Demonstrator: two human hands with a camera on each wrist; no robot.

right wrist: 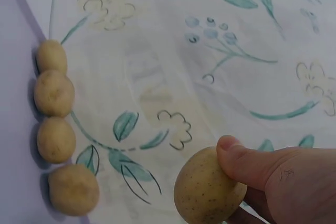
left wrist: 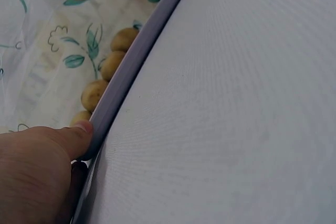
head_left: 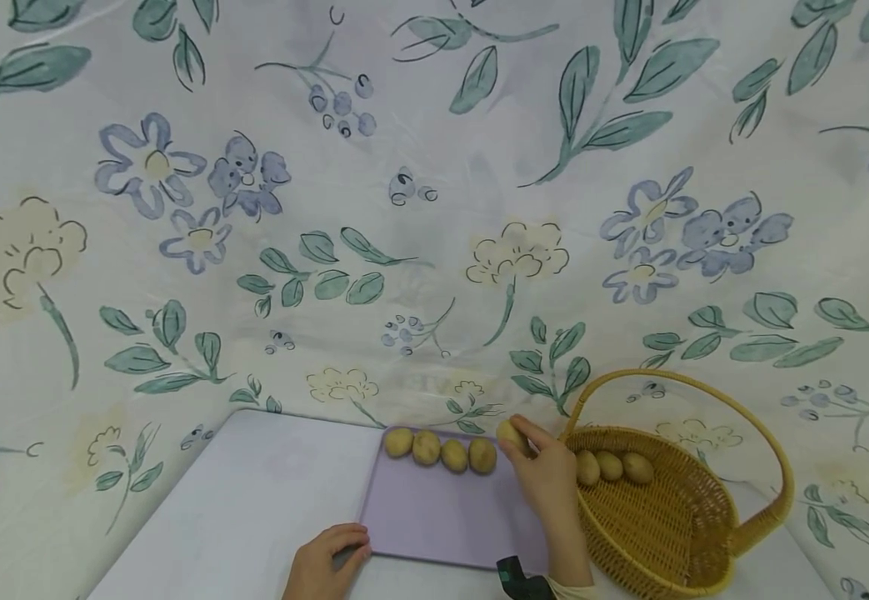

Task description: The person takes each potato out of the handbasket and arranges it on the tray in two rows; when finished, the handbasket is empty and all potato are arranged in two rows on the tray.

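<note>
A flat lilac tray (head_left: 449, 517) lies on the white table. Along its far edge sits a row of several potatoes (head_left: 426, 448), also visible in the right wrist view as a line of potatoes (right wrist: 54, 94). My right hand (head_left: 546, 471) holds one more potato (right wrist: 203, 187) between thumb and fingers, raised near the far right corner of the tray, to the right of the row. At the near left corner, my left hand (head_left: 327, 560) grips the tray's edge, its fingertip (left wrist: 81, 132) on the rim in the left wrist view.
On the right stands a wicker basket (head_left: 704, 492) with a tall arched handle (head_left: 767, 425). Three potatoes (head_left: 610, 467) lie inside at its far left. White table surface (head_left: 277, 483) stretches left of the tray. Behind hangs a floral cloth (head_left: 434, 292).
</note>
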